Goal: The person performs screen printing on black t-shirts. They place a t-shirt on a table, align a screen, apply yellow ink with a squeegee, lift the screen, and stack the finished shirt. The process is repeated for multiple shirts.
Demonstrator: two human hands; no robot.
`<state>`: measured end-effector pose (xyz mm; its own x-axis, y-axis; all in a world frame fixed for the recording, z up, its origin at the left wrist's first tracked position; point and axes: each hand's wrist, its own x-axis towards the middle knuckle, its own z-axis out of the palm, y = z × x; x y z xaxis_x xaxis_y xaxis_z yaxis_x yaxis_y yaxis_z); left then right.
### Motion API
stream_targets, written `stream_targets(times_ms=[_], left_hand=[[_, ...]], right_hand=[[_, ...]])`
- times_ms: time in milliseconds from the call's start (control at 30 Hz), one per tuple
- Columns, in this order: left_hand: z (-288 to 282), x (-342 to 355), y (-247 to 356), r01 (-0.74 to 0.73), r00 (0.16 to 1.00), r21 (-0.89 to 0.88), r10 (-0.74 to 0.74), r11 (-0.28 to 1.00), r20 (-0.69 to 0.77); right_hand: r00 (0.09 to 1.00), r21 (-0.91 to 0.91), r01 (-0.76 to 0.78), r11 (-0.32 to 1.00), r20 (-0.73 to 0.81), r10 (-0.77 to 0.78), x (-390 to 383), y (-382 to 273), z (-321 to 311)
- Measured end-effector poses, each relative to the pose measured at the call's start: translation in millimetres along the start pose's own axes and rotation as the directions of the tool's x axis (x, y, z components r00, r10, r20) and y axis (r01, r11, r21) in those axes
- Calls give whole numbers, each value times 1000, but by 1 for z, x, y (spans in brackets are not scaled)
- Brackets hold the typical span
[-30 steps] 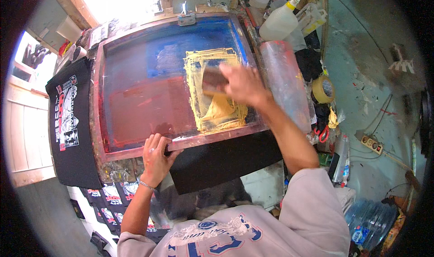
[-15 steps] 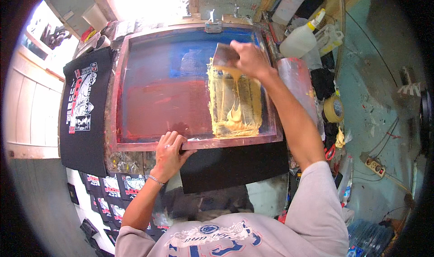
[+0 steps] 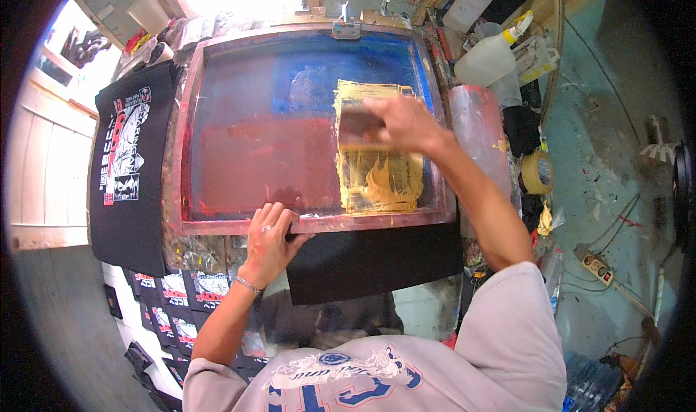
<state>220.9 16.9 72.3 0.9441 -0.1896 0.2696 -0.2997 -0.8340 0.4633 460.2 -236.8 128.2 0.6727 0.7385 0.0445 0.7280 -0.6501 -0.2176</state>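
While the left hand presses flat on the screen frame to steady it, the right hand has a closed grip on the squeegee, with yellow ink below it.

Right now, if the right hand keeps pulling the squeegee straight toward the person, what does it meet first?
The right hand with the squeegee would cross the yellow ink, then probably meet the near rail of the wooden frame.

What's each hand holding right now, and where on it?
The right hand grips the squeegee along its top edge. The left hand presses on the screen frame at its near rail.
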Motion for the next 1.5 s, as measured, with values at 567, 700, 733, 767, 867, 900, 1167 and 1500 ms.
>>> stream_targets(times_ms=[567,700,733,767,867,900,1167,1500], left_hand=[[0,2,-1,-4,1000,-2,4,1000,-14],[1,-2,-3,11,1000,18,-10,1000,-26],[1,-5,-4,16,1000,22,-15,1000,-24],[2,-7,-3,30,999,23,-29,999,-16],[-1,-3,0,25,1000,21,-25,999,-6],[-3,-3,1,23,1000,24,-22,999,-11],[-7,-3,1,23,1000,66,-22,998,-13],[-1,1,4,18,1000,31,-18,999,-6]], right_hand=[[997,-67,-66,996,-34,64,77,23,-19],[985,-31,5,1000,173,1,56,-20,-30],[979,-14,30,999,202,-26,44,-30,-25],[976,-15,120,993,183,-116,32,-37,-17],[937,9,294,956,192,-290,-5,-49,-2],[926,29,319,947,202,-319,-17,-54,-2],[947,122,320,939,-1,-323,-26,-40,-6],[986,-33,-133,991,-106,129,59,38,-23]])
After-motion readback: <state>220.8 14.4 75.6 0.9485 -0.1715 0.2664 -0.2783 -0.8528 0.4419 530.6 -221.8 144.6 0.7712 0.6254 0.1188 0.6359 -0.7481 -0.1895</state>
